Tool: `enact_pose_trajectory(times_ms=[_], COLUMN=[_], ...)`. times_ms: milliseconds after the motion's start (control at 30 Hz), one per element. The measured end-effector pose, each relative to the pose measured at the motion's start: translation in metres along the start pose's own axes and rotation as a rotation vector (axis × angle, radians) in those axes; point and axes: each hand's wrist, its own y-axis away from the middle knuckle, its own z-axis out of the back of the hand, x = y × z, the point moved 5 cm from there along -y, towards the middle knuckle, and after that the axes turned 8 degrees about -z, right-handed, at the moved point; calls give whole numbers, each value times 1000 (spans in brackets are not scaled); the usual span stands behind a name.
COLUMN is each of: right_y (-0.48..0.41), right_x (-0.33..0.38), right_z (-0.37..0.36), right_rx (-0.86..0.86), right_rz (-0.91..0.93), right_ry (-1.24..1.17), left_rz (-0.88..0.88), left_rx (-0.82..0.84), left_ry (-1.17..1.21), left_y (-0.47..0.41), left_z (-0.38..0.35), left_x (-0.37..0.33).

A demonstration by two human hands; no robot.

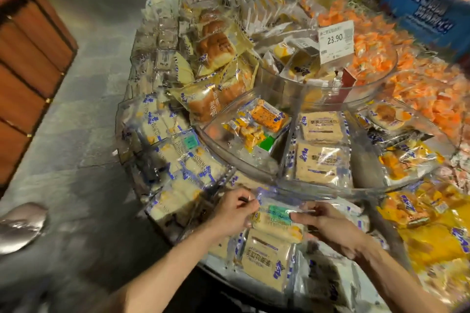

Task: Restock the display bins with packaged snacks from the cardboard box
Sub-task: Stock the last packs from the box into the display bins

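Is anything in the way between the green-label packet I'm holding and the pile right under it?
Nothing visible. The left hand and right hand pinch the green-label packet by its ends. It hangs just above the beige packet lying below, with no divider or other item between them.

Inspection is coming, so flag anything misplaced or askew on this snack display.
The clear middle bin holds a loose mix: an orange packet, small yellow packets and a green one, while the bin beside it holds matching beige packets. The price tag leans askew.
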Motion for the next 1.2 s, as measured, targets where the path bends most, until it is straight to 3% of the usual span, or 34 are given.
enact_pose_trajectory(times_ms=[200, 367, 567, 733, 800, 900, 1200], right_y=[-29, -62, -106, -120, -118, -115, -102], right_x=[3, 19, 49, 65, 55, 42, 47], right_z=[-74, -133, -199, -211, -220, -228, -232], right_rx=[75, -20, -206, -582, -635, -682, -711], right_rz=[46, 124, 192, 146, 54, 9, 100], right_ry=[120, 241, 227, 606, 747, 828, 865], left_rz=[84, 101, -82, -196, -233, -318, -385], left_rx=[-179, -181, -133, 112, 227, 267, 138], left_ry=[140, 160, -196, -548, -736, -976, -1001], left_y=[23, 11, -48, -96, -100, -98, -85], left_z=[62, 134, 220, 231, 225, 220, 228], left_x=[43, 65, 49, 21, 23, 27, 26])
